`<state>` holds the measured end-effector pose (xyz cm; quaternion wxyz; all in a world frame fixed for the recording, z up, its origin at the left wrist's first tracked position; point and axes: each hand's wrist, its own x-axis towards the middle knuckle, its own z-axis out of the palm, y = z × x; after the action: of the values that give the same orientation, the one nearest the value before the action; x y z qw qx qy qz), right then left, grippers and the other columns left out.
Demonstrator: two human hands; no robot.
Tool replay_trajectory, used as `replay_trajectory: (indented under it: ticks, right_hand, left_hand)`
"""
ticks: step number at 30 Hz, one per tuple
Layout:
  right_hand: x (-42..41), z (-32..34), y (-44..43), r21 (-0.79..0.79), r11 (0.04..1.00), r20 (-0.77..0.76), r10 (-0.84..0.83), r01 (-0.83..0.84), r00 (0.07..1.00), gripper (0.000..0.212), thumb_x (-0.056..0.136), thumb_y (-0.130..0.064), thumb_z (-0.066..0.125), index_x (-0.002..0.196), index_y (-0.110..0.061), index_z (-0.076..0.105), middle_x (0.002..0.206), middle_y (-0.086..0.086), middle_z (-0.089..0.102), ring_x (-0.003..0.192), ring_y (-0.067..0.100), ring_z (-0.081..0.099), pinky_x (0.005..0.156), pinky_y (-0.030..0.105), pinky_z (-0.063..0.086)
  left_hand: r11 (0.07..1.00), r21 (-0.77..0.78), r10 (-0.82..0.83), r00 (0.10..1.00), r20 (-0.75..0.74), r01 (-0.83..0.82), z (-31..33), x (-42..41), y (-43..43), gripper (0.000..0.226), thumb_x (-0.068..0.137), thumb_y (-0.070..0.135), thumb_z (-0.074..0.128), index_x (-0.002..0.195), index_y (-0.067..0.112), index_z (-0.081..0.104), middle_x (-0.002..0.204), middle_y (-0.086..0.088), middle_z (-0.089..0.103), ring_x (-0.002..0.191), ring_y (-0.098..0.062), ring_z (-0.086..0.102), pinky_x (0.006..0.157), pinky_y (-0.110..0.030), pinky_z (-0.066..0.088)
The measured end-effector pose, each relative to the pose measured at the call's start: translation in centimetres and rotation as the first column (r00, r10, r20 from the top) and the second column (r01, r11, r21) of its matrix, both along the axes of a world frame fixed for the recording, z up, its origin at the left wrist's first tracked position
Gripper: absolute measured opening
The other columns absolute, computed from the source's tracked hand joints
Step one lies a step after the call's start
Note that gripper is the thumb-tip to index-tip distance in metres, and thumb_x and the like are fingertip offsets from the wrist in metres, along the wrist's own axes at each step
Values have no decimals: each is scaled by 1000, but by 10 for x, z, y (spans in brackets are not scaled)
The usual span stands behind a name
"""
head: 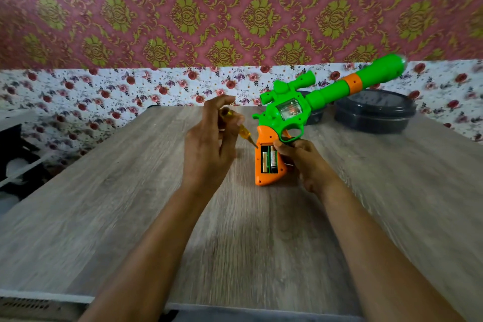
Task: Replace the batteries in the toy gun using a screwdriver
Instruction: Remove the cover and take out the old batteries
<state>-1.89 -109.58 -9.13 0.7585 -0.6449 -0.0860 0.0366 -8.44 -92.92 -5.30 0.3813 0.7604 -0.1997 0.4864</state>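
Clearly open, green-orange toy gun (317, 98) shows two batteries (269, 162); right hand (303, 162) grips it, left hand (209, 149) holds half-hidden screwdriver (244, 132)

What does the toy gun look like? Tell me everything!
The toy gun is green plastic with a scope, a clear window, a long barrel with an orange band and an orange grip. The grip's compartment is open, showing two batteries. Its butt rests on the table, barrel tilted up and right. The right hand holds the grip; a screwdriver in the left hand points at the compartment's corner.
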Motion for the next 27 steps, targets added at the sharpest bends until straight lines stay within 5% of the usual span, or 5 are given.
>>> replay_trajectory:
  ticks: [10, 16, 23, 27]
  right_hand:
    - [2, -2, 0, -12, 1000, -24, 28, -29, 999, 9, 90, -15, 57, 85, -14, 65, 75, -1, 67, 71, 13, 65, 71, 36, 55]
    - [6, -7, -5, 8, 999, -27, 31, -31, 999, 12, 90, -13, 56, 83, -14, 65, 64, -5, 70, 62, 8, 66, 58, 27, 57]
    - [7, -10, -7, 49, 999, -57, 3, 0, 998, 11, 91, -10, 54, 84, -10, 63, 73, 6, 67, 66, 17, 64, 62, 34, 56]
    - [6, -11, -9, 42, 999, -38, -13, 15, 999, 13, 89, -11, 57, 78, -12, 63, 60, -3, 69, 57, 11, 65, 58, 30, 56]
  left_hand:
    - [993, 113, -47, 998, 30, 43, -11, 1, -11, 16, 96, 32, 45, 105, 19, 42, 85, -4, 68, 71, -12, 64, 59, -35, 50]
    - [977, 188, -98, 995, -18, 100, -21, 1, -15, 30, 96, 48, 33, 105, 21, 40, 86, -9, 69, 65, -22, 67, 51, -40, 51]
    - [949, 296, -100, 994, -44, 109, -32, 1, -21, 33, 95, 52, 32, 105, 21, 38, 89, -13, 71, 70, -25, 70, 49, -38, 51]
    - [968, 193, -134, 983, -128, 157, -30, 1, -20, 24, 92, 45, 42, 104, 25, 36, 93, -11, 71, 70, -27, 69, 53, -42, 53]
